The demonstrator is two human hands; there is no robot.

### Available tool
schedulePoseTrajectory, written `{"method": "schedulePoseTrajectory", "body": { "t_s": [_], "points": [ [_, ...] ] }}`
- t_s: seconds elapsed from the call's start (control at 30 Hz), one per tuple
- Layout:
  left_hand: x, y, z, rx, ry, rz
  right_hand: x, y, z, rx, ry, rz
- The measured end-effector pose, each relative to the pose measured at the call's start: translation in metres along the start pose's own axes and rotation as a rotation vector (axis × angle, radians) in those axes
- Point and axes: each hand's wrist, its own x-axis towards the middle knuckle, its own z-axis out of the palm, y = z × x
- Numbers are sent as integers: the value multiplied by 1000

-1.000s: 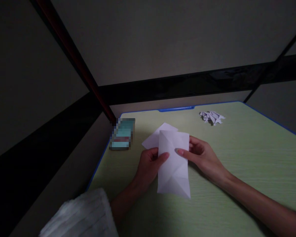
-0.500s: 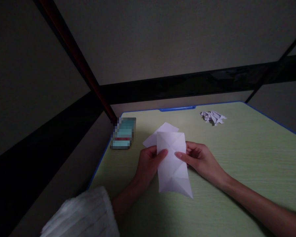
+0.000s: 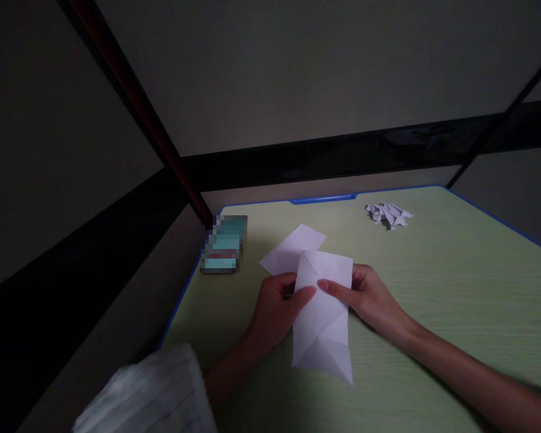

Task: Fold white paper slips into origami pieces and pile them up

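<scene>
L hand, R hand pinch creased paper; pixelated item prob. phone.

The camera is looking forward and down from the wearer's head, peering over the surface at close range and facing, through the gloom, probably a wall beyond.

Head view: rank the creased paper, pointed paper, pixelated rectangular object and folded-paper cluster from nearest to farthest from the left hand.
From the left hand:
1. Creased paper: in its grip.
2. Pointed paper: on the table, just beyond the hand.
3. Pixelated rectangular object: at the table's left edge.
4. Folded-paper cluster: to the right, near the back.
</scene>
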Motion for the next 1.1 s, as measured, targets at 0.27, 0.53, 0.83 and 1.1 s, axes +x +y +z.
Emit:
{"method": "schedulePoseTrajectory", "body": {
  "t_s": [0.27, 0.53, 0.83, 1.1],
  "points": [
    [-1, 1, -1, 13, 124, 83, 1, 4, -1, 93, 29, 18],
    [-2, 0, -4, 64, 59, 234, 1, 4, -3, 82, 71, 5],
    [0, 2, -2, -68, 68, 94, 2, 3, -2, -13, 230, -261],
    [4, 1, -6, -96, 257, 128, -11, -2, 1, -615, 63, -526]
  ]
}}
